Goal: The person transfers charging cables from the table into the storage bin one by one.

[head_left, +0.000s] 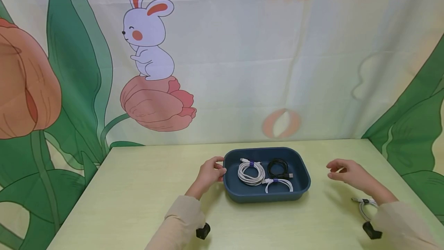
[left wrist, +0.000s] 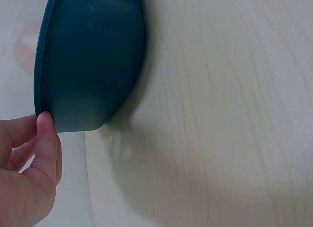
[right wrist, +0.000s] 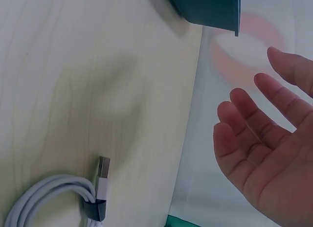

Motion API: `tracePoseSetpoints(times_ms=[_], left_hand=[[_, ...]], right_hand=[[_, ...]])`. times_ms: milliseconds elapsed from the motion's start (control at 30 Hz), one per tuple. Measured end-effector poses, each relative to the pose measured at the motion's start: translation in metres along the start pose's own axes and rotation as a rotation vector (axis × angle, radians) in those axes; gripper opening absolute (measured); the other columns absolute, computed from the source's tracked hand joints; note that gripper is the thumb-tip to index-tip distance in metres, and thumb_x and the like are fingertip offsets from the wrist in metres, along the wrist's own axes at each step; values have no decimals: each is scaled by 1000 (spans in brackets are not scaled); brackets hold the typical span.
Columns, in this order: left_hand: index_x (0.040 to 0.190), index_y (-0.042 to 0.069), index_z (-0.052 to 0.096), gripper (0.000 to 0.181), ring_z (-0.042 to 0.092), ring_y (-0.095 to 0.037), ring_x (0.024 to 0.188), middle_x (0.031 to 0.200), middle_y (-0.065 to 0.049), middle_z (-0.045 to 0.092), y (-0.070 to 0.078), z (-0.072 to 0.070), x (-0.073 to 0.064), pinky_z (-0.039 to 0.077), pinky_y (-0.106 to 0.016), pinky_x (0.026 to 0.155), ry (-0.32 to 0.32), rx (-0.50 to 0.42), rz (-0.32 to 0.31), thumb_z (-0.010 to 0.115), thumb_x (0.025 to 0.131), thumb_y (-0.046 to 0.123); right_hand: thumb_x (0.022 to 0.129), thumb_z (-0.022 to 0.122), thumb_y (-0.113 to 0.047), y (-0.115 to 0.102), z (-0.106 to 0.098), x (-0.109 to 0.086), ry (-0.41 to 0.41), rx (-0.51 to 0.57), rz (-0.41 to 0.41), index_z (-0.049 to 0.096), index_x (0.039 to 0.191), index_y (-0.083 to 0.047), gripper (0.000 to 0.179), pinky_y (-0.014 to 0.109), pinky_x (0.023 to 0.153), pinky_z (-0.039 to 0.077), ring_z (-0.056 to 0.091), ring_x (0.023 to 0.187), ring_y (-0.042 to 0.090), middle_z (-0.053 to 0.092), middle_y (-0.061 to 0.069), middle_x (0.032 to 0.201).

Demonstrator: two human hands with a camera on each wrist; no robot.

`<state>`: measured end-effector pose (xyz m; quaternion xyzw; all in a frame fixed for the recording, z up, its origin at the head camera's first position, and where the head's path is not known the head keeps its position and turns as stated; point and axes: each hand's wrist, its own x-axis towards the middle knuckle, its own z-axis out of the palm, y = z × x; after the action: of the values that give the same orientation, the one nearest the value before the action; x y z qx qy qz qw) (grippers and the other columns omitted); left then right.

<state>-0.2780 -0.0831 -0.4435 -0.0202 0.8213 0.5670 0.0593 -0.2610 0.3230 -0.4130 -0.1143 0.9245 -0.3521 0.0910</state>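
Observation:
A dark blue plastic bin [head_left: 267, 196] stands on the table, holding a coiled white cable [head_left: 251, 180], a coiled black cable [head_left: 278, 168] and a smaller white cable [head_left: 279, 182]. At the bin's left end, my left hand [head_left: 210, 173] pinches the rim; in the left wrist view thumb and fingertips meet at its edge. To the right of the bin, my right hand [head_left: 350, 173] hovers apart from it, empty, fingers loosely bent and spread [right wrist: 274, 153]. Below the right forearm lies another white cable [head_left: 363, 207], coiled, with its USB plug [right wrist: 103, 170] showing in the right wrist view.
The pale wood-grain table [head_left: 138, 196] ends at the back against a hanging cloth [head_left: 225, 68] printed with a rabbit and tulips. Black devices [head_left: 203, 231] sit at both wrists. The right sleeve [head_left: 402, 219] covers part of the loose cable.

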Motion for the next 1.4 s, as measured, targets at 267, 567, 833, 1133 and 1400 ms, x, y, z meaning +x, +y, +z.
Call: tracePoseSetpoints(times_ms=[267,567,833,1133,1400], left_hand=[[120,2,49,39,52,-11,58,91,-15,53,-1,0,0,52,-23,54,-4,3,3,56,82,-1],[120,2,50,38,52,-12,59,91,-16,53,-1,0,1,53,-24,56,-3,-1,5,56,82,-1],[120,1,50,38,52,-10,59,91,-16,53,-3,-1,3,53,-26,57,4,2,18,56,83,-1],[120,2,50,38,52,-11,57,91,-16,54,-3,0,4,54,-28,58,3,2,20,56,82,-2],[120,1,50,38,52,-11,57,91,-16,54,-2,0,2,54,-27,57,-2,-6,20,56,82,-2]], right_hand=[[84,58,-28,9,-6,-8,-12,1,5,50,113,3,44,30,66,45,53,85,19,55,16,102],[85,56,-27,15,-10,-16,-9,15,6,49,114,5,44,33,64,45,53,84,19,55,18,103],[87,55,-27,23,-16,-21,14,19,14,48,115,5,43,31,62,45,53,80,11,54,19,103],[87,54,-27,35,-19,-27,20,30,54,46,117,8,47,31,61,46,52,79,9,53,21,106],[88,53,-26,43,-19,-31,23,46,62,46,117,8,46,32,62,46,52,77,4,54,19,105]])
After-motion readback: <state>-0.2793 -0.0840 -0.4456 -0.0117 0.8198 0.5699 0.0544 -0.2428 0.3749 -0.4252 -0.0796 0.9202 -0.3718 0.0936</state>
